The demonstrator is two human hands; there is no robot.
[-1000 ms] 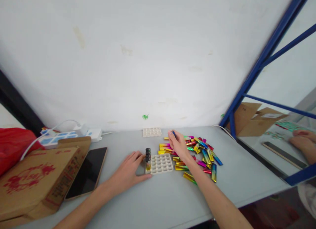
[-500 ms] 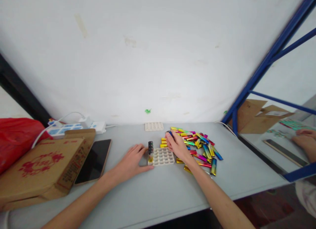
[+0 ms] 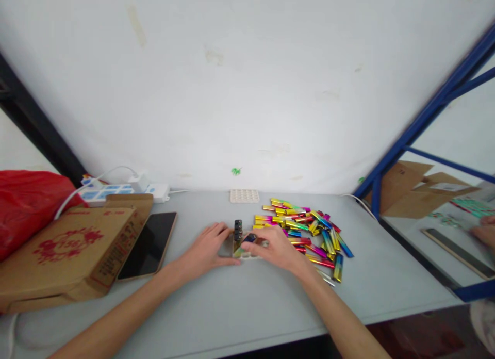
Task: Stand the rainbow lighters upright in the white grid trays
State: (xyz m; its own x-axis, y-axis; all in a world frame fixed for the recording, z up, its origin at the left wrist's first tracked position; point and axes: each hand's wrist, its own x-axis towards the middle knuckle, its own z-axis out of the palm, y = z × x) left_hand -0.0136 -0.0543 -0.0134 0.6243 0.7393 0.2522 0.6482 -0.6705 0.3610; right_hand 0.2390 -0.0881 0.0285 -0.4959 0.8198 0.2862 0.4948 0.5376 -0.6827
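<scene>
My left hand (image 3: 204, 247) braces the left end of a white tray (image 3: 247, 256) with round holes. Its thumb lies at the front corner and its fingers at the back corner. Along the tray's left column stand several shiny tubes with black tops (image 3: 238, 230), upright in a row. Over the tray, my right hand (image 3: 273, 247) is closed on a tilted metallic tube with a dark end (image 3: 250, 238). That hand hides the tray's right part and some of the tube.
Loose metallic coloured tubes (image 3: 309, 227) lie heaped on the right. A second white tray (image 3: 245, 196) sits near the wall. On the left are a phone-like black tablet (image 3: 149, 245), a cardboard box (image 3: 65, 250), a power strip (image 3: 157, 192) and a red bag (image 3: 31, 207).
My right hand has moved left from the heap's edge to above the tray, carrying the tube. My left hand stays at the tray's left end. The view has shifted slightly.
</scene>
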